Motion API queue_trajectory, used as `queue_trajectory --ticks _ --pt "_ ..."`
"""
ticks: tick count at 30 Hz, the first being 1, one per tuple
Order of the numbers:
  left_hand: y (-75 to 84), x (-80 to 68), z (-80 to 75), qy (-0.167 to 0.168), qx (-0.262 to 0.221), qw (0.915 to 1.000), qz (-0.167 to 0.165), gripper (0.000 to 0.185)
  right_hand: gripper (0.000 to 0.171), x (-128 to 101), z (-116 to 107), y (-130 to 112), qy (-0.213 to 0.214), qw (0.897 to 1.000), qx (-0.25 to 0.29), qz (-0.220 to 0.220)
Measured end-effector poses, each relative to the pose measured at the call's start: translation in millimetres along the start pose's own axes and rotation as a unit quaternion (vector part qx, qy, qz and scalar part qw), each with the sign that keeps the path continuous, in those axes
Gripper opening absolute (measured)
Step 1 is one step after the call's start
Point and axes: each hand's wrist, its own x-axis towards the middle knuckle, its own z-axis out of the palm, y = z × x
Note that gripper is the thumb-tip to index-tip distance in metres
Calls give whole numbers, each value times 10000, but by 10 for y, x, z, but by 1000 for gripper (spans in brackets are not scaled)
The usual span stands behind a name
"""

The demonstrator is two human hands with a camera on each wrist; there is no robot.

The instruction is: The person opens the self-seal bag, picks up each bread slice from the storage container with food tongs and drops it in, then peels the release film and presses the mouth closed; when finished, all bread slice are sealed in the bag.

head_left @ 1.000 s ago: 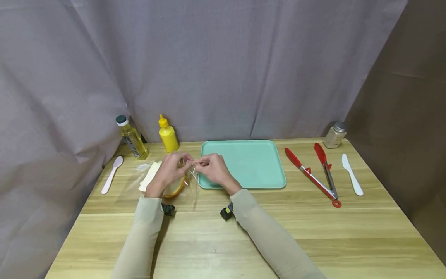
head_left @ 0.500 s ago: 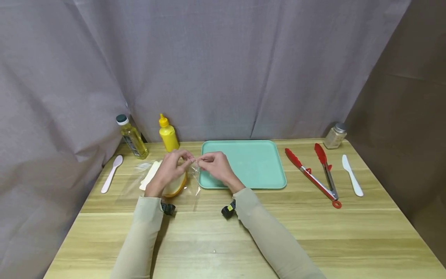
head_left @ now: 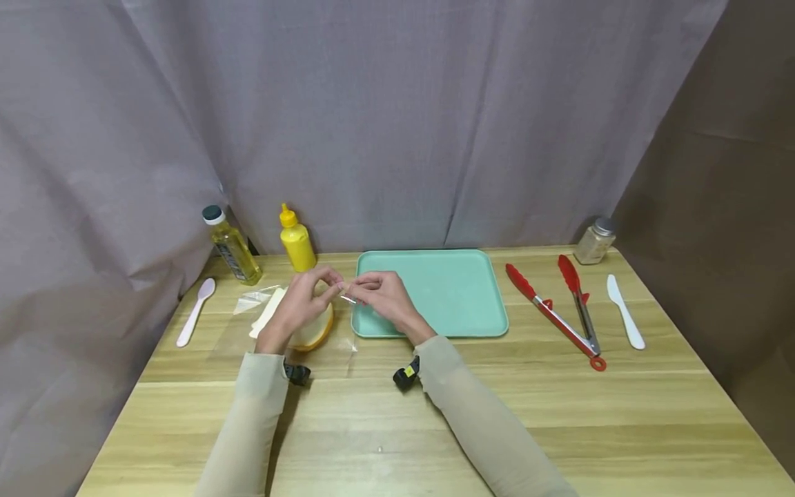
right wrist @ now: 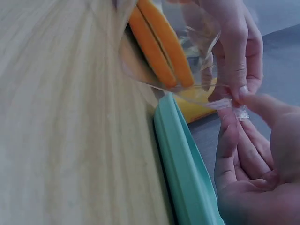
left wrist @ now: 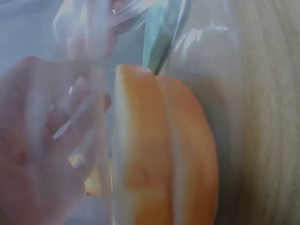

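Slices of bread (head_left: pixel 319 335) lie inside a clear plastic bag (head_left: pixel 248 301) left of centre on the table. In the left wrist view, two thick bread slices (left wrist: pixel 164 150) with orange-brown crust show through the film. My left hand (head_left: pixel 300 304) is over the bag, its thumb and fingers pinching the bag's edge. Close beside it, my right hand (head_left: pixel 388 300) pinches the same edge over the tray's left side. The right wrist view shows the fingertips of both hands meeting at a crumpled piece of the clear film (right wrist: pixel 241 112).
A green tray (head_left: pixel 459 297) lies at centre back. Left of it stand a yellow squeeze bottle (head_left: pixel 297 245) and an oil bottle (head_left: pixel 234 252), with a pale spoon (head_left: pixel 195 314) nearby. Red-tipped tongs (head_left: pixel 562 324), a white knife (head_left: pixel 626 314) and a seasoning jar (head_left: pixel 594 241) are on the right.
Both hands stay nearly in place, still pinching the bag's edge close together. The film hanging beneath the fingers has shifted a little. The whole view has moved slightly.
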Motion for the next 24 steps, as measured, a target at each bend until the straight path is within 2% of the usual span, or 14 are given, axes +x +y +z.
queue_trajectory --ticks 7,13,19,24 --pt "-1 8 45 -69 36 9999 -88 12 16 0 -39 10 143 9998 84 -136" --pt "22 14 36 60 180 9998 -30 9 15 2 -31 -3 182 9995 133 -210" --pt "36 -11 59 95 171 9998 -85 8 16 -15 -43 6 -31 9993 338 -126" --pt "48 -22 63 76 165 9997 -139 7 20 -29 -47 23 -190 9992 260 -227"
